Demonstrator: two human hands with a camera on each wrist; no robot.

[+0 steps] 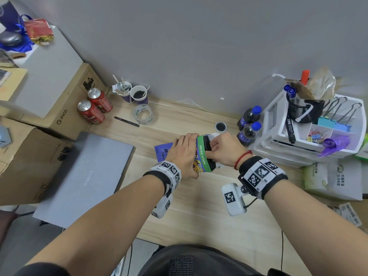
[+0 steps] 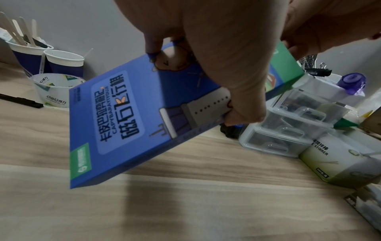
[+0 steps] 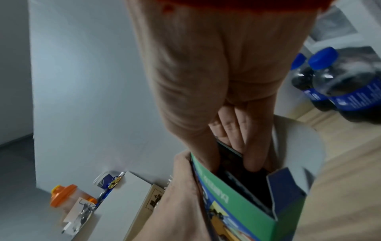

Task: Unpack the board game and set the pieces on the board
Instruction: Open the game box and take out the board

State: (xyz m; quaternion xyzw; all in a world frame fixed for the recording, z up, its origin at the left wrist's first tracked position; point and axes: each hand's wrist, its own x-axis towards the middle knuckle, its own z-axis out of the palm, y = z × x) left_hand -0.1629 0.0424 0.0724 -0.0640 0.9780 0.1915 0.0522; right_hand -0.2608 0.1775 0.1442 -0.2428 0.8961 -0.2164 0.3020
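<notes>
From above, the left hand (image 1: 184,154) wraps the flat blue-and-green cardboard game box (image 1: 203,156), held tilted above the pale wood-grain desk (image 1: 199,206). The right hand (image 1: 223,150) reaches into its open end.

At the left wrist, thumb and fingers clamp the glossy blue box face (image 2: 123,122); it hangs clear of the desk.

At the right wrist, fingers (image 3: 250,146) pinch a thin dark board (image 3: 230,156) inside the box, flap (image 3: 296,146) folded back. Two blue-capped dark soda bottles (image 3: 346,91) stand just right of that hand.

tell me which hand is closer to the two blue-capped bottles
Right. The right hand reaches into the open end of the game box, on the side where the bottles stand. The left hand grips the box's far side, away from them.
</notes>
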